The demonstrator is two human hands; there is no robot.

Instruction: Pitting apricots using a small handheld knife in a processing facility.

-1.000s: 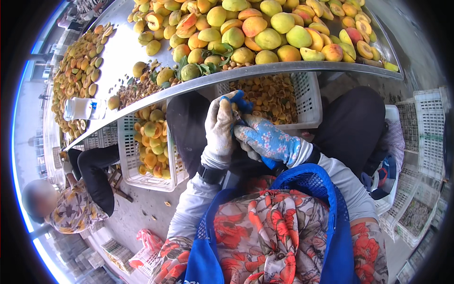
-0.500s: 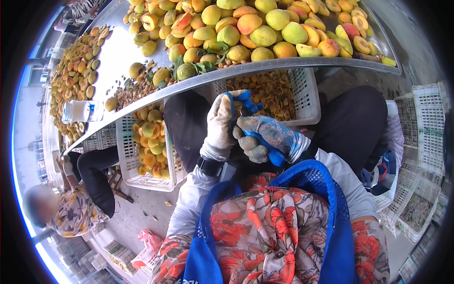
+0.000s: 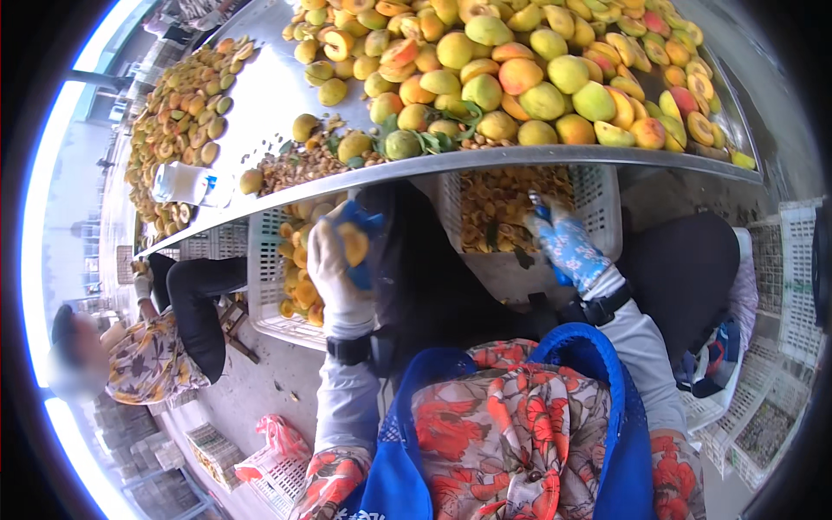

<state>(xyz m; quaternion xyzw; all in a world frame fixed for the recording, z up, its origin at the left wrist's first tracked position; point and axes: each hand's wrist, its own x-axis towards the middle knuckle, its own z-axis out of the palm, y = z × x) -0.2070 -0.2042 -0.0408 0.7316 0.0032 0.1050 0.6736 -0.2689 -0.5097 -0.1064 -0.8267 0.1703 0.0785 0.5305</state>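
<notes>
My left hand (image 3: 340, 260), in a white glove with blue palm and fingers, is over the right side of a white crate (image 3: 264, 260) of fruit halves. It holds a peach half (image 3: 354, 244), its orange cut face showing. My right hand (image 3: 568, 247), in a blue patterned glove, is closed round a slim blue-handled tool (image 3: 539, 206) with a metal tip. It sits above the right part of a second white crate (image 3: 602, 204), which contains thin fruit pieces and scraps. Both hands are somewhat blurred.
A metal table (image 3: 485, 159) crosses in front, heaped with whole and cut peaches (image 3: 520, 76). Pits and leaves lie near its edge, beside a clear container (image 3: 180, 184). Another person (image 3: 165, 364) sits at left. Stacked crates (image 3: 784, 260) stand at right.
My hands were together before my lap and have parted. The left went left over the crate with the peach half; the right moved right and slightly forward with the tool. The view shifted.
</notes>
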